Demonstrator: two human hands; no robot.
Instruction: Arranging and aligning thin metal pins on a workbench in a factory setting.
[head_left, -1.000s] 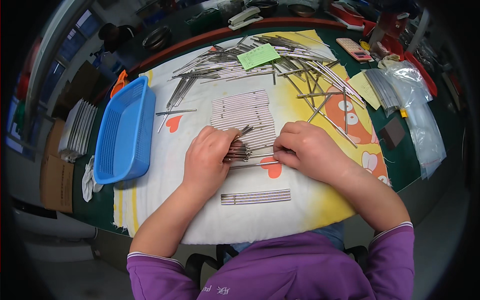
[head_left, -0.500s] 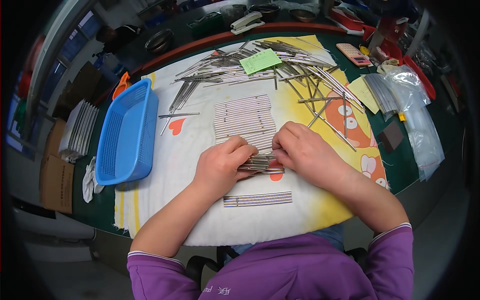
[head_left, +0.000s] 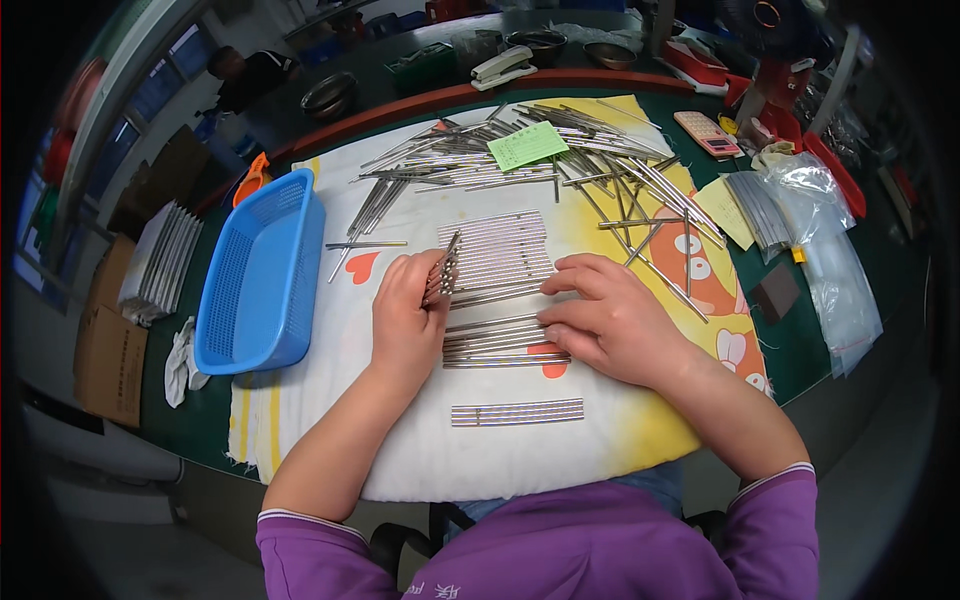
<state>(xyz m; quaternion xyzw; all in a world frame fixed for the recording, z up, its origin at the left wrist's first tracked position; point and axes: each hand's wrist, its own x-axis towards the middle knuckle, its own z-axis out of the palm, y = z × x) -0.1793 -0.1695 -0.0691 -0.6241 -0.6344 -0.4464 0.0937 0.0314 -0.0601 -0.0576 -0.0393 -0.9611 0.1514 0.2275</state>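
My left hand (head_left: 405, 312) is closed around a bundle of thin metal rods (head_left: 442, 272), tilted so that their ends show. My right hand (head_left: 612, 315) has its fingers apart, the tips at the right ends of a row of rods (head_left: 490, 342) lying side by side on the cloth. Just beyond that row lies a larger flat block of aligned rods (head_left: 492, 248). Closer to me is a short strip of several rods (head_left: 515, 412). At the far side of the cloth, a loose heap of rods (head_left: 460, 150) lies crisscrossed under a green paper slip (head_left: 527, 146).
A blue plastic basket (head_left: 312, 262) stands at the left on the white and yellow cloth (head_left: 400, 462). To the right are a pink calculator (head_left: 706, 133), a dark square block (head_left: 775, 292) and clear plastic bags (head_left: 840, 270). A stapler (head_left: 503, 68) lies behind the red ledge.
My left hand has moved left and tipped up the bundle of rods. My right hand's fingers have spread, and a row of rods now shows between the hands.
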